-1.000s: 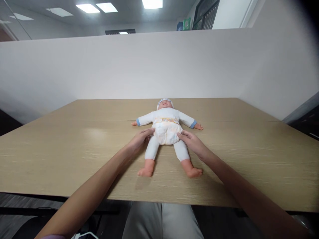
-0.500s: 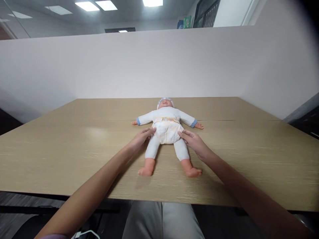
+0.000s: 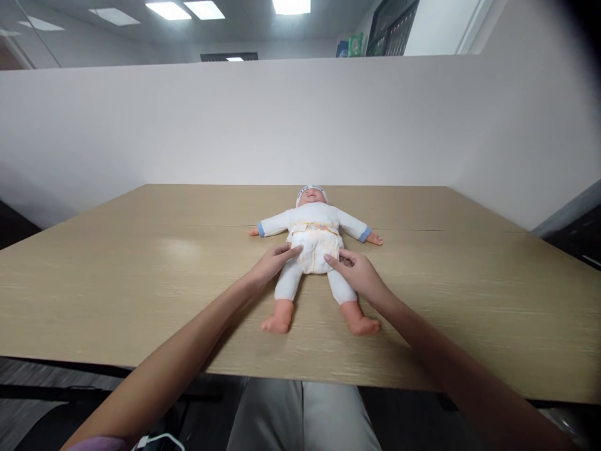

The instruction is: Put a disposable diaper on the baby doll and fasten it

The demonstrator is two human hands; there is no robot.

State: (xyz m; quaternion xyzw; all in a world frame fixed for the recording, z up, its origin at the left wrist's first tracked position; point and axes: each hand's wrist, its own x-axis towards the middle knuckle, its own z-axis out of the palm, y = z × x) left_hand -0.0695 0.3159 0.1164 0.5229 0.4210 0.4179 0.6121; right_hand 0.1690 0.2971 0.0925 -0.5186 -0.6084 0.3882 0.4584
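Observation:
A baby doll [image 3: 313, 219] in white clothes with blue cuffs and a white cap lies on its back on the wooden table [image 3: 141, 275], arms spread, bare feet toward me. It wears a white diaper [image 3: 313, 250]. My left hand [image 3: 273, 263] rests on the diaper's left side by the doll's thigh, fingers stretched and pressing on it. On the other side, my right hand [image 3: 354, 269] touches the diaper's right lower edge, fingers partly curled on it.
A white partition wall [image 3: 235, 119] stands right behind the table's far edge. The table's near edge runs just above my lap. A white cable [image 3: 157, 440] shows at the bottom left.
Both hands have slid inward along the diaper toward the doll's crotch. The doll has stayed where it was.

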